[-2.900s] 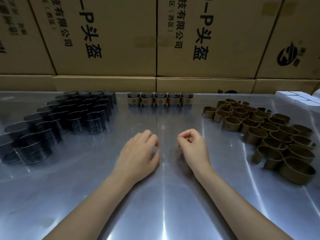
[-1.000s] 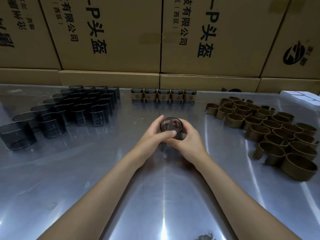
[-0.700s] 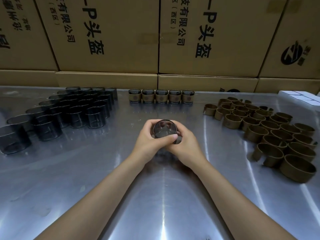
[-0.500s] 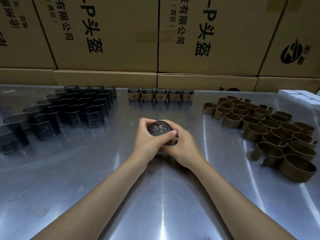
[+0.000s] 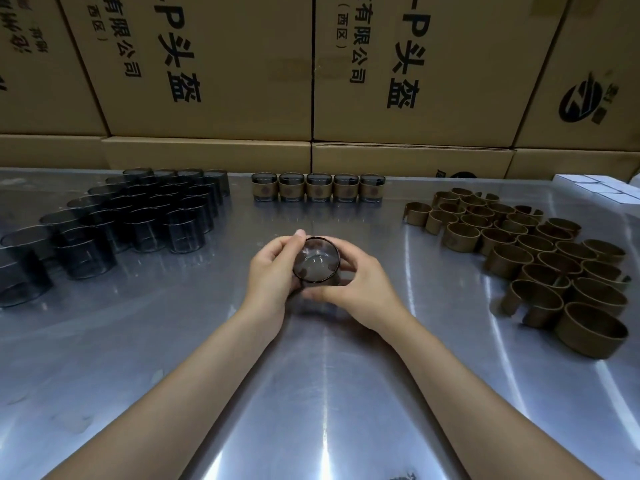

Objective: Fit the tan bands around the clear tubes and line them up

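Smoky clear plastic tube [image 5: 316,259] sits between your hands, open mouth tilted toward you: left hand [image 5: 273,271] and right hand [image 5: 360,284] both curl round it. Beyond it, five banded tubes [image 5: 318,187] line up; you'd likely place it beside them.

Glossy brushed-metal table [image 5: 207,341], smoky clear plastic tubes [image 5: 145,216] — shiny, matt tan bands [image 5: 554,258], dull cardboard boxes [image 5: 242,64]
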Available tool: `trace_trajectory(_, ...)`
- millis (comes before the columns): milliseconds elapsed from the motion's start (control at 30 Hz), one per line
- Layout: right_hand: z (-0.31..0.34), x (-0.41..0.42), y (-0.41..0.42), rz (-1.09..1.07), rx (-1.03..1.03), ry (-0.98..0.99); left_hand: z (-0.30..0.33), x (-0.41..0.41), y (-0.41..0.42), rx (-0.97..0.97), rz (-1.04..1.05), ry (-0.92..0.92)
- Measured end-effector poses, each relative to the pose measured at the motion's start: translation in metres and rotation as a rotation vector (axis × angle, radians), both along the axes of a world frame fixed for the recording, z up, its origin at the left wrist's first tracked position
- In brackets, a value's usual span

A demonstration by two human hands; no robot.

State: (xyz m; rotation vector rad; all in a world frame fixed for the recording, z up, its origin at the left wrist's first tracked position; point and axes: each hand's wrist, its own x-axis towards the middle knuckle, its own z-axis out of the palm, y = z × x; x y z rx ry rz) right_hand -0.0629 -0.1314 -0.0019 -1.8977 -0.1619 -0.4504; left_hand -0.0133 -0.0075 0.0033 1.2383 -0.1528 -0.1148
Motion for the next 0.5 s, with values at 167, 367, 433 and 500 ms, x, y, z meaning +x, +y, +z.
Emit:
trace_trajectory(167, 0.0030, -0.0012, -0.0068, -0.014, 0.170, 0.007, 0.0026, 0.0023, 0.0038, -0.102, -0.282, -0.028)
trace_trajectory(367, 0.0023, 0.0001, -0.0104, -0.006, 0.261, 0.020, 0.0035, 0.0007, 0.0077, -0.065, -0.422, -0.173)
trace_trajectory(433, 0.0018, 0.0000, -0.0098, -0.009, 0.244, 0.004, 0.0019, 0.0006, 0.0076, 0.013, -0.368, -0.203)
trace_trajectory(500, 0.0012, 0.0000, -0.0094, -0.014, 0.222, -0.009, 0.0000, -0.0004, 0.0067, 0.086, -0.309, -0.244)
